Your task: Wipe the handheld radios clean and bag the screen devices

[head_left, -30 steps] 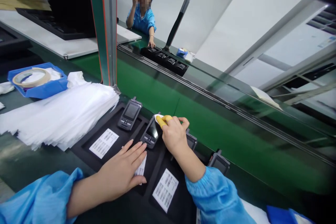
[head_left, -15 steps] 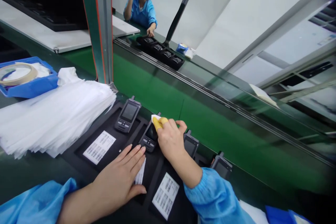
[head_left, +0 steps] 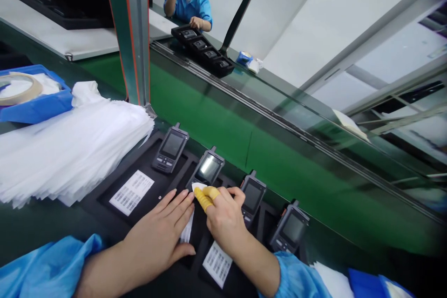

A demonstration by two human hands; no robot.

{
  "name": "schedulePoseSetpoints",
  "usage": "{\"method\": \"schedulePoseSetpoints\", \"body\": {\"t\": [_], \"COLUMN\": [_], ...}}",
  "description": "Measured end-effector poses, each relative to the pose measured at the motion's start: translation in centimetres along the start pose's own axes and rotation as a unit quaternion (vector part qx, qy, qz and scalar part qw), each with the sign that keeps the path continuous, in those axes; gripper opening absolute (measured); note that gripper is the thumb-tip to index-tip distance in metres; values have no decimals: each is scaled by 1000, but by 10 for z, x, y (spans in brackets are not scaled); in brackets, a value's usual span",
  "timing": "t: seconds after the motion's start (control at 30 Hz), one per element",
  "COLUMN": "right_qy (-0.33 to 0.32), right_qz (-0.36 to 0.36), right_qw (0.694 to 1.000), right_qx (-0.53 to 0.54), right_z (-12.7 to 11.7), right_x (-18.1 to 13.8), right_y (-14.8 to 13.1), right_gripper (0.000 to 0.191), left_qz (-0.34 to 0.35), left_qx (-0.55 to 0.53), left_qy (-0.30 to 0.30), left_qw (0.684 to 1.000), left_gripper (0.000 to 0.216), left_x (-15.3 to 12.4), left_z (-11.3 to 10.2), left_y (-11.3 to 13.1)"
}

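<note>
Several black handheld radios with screens sit in recesses of a black tray (head_left: 101, 198). My right hand (head_left: 223, 214), with yellow finger cots on its fingers, pinches a small white wiping cloth (head_left: 199, 186). The cloth is at the lower part of the second radio (head_left: 208, 166), whose screen shows a bright reflection. My left hand (head_left: 162, 233) lies flat with fingers stretched, its fingertips near that radio's bottom edge. It partly covers a white barcode label sheet (head_left: 187, 230). Another label sheet (head_left: 132, 192) lies below the first radio (head_left: 171, 148).
A fanned stack of white sheets (head_left: 70, 149) lies left of the tray, beside a blue bin (head_left: 38, 107) holding a tape roll. Beyond a green conveyor belt (head_left: 195, 116), a co-worker in blue (head_left: 188, 4) touches another black tray (head_left: 202, 51). A metal post (head_left: 134, 32) stands at the belt's edge.
My right hand has moved the cloth down from the second radio's screen to its lower part, uncovering the screen. My left hand stays about in place. The co-worker's tray has shifted left and is tilted.
</note>
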State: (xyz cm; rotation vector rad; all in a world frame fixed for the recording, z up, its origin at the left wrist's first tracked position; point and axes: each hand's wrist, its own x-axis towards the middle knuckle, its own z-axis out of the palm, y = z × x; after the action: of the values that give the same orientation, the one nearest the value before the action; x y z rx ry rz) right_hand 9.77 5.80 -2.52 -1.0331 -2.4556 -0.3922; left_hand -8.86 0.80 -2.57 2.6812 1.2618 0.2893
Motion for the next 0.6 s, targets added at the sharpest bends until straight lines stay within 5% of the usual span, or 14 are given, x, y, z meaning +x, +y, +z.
{"method": "schedulePoseSetpoints", "body": {"t": [0.23, 0.5, 0.6], "right_qy": [25, -28, -15], "right_qz": [42, -38, -24], "right_qw": [993, 999, 1000], "right_qx": [-107, -1, 0], "right_z": [12, 5, 2], "right_x": [43, 15, 13], "right_y": [35, -10, -4], "right_gripper": [24, 16, 21], "left_qz": [-1, -5, -1], "left_qx": [8, -27, -22], "left_qy": [-24, -17, -12], "left_qw": [1000, 999, 1000], "left_gripper": [63, 67, 65], "left_x": [0, -2, -3], "left_z": [-2, 2, 1], "left_y": [2, 0, 0]}}
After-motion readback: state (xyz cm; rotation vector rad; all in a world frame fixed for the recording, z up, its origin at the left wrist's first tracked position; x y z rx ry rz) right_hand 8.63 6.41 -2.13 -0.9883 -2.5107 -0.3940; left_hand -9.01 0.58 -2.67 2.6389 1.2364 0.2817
